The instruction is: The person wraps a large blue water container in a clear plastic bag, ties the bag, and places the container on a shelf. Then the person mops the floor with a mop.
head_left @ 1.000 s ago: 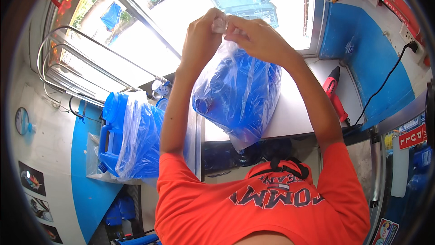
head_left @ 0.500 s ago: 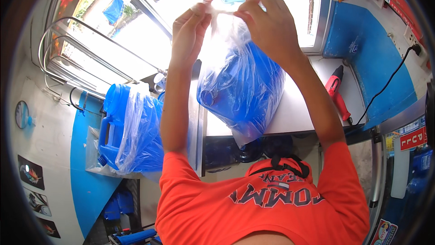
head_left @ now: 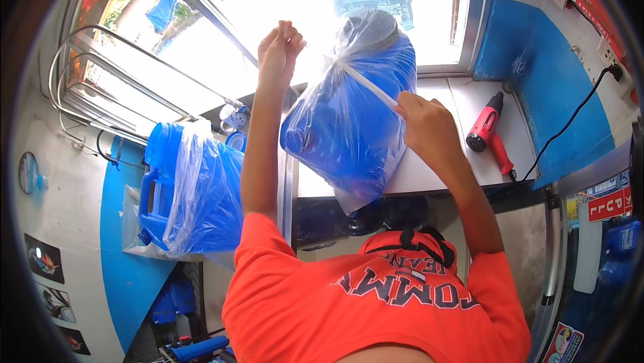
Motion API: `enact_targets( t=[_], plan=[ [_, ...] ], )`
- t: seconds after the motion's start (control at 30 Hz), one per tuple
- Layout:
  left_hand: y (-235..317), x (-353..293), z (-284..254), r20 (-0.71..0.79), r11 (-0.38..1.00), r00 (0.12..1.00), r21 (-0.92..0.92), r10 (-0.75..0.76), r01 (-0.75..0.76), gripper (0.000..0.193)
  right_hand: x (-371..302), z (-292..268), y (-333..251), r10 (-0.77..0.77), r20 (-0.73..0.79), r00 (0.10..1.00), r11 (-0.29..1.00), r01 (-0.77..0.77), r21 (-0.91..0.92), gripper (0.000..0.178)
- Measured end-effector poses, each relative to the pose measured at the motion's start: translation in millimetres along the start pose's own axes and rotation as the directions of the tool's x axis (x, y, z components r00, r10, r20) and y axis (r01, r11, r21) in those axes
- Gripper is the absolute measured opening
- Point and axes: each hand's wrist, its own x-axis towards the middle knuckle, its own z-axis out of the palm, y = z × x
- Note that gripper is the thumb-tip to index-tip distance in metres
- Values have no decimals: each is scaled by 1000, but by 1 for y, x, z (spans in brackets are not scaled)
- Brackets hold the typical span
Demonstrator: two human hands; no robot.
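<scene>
Far left: one blue jug under a loose clear plastic cover, standing low beside the counter, untouched.

Next, left hand raised high against the bright window, fingertips pressed together in a pinch. Cannot tell against the glare whether anything thin sits between them.

Centre: bagged blue jug, tilted, resting on the near edge of the white counter between both hands, its lower corner hanging past the edge. Neck of the clear bag gathered near the top, with a white tie strip running taut from the gather down to the right.

Right hand closed around the lower end of that strip, pulling it down and outward, knuckles against the plastic.

Likely troubles, judged from this:
- Strip slipping out of either grip under tension, letting the gathered neck spring open.
- Thin plastic tearing at the gather if pulled too hard.
- Jug sliding off the counter edge, since neither hand supports its weight and much of it overhangs.
- A sudden release sending the right elbow toward the red heat gun lying just to the right, its black cable trailing up to the wall.

Count: two blue jugs, two plastic coverings, one tie strip, one heat gun, one cable, two hands.
</scene>
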Motion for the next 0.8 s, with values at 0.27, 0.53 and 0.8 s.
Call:
enact_targets(
  t=[0.27,0.53,0.8],
  plan=[
    [40,-33,31,139,916,989,401,-42,-17,31,90,-30,71,55,-51,997,997,-52,55,15],
    [43,-21,57,271,681,962,712,-44,-169,15,217,15,-54,-586,-209,783,759,620,197,12],
    [21,-25,40,59,780,998,625,-17,-24,25,165,16,-17,-299,-111,948,811,314,494,34]
  ],
)
